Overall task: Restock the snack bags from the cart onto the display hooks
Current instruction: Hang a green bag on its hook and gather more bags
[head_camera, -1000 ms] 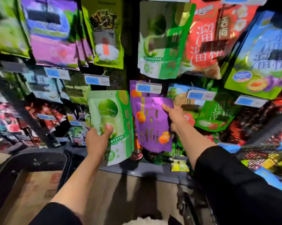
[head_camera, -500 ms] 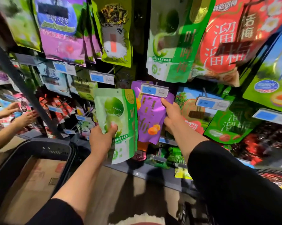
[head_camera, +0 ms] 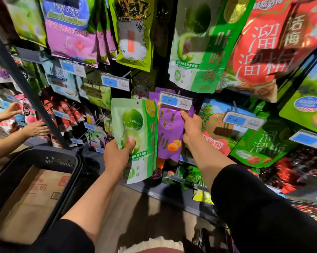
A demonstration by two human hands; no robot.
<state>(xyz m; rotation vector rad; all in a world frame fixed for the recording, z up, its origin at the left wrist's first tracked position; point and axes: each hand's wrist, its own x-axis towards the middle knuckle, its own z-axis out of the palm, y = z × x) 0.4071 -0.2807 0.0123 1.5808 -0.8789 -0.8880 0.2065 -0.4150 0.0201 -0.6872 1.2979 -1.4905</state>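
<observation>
Green bag [head_camera: 135, 132], lime print, upright in left hand [head_camera: 117, 156].

Purple bag's [head_camera: 169, 132] hook hole behind the price tag [head_camera: 176, 102]; top-row packs [head_camera: 196, 42] cropped above.

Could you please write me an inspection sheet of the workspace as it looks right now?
Surface: hook display wall hung with snack bags in rows; blue price tag above the purple bag.
Job's things: green snack bag held upright off the hooks; purple snack bag at its hook under the tag; black cart holding a cardboard box.
Clutter: loose packets on the bottom ledge.
Grippers: left hand grips the green bag's lower part; right hand pinches the purple bag's upper edge.
Cables: nothing seen.
Surroundings: another person's hands reach toward the shelf at far left.
</observation>
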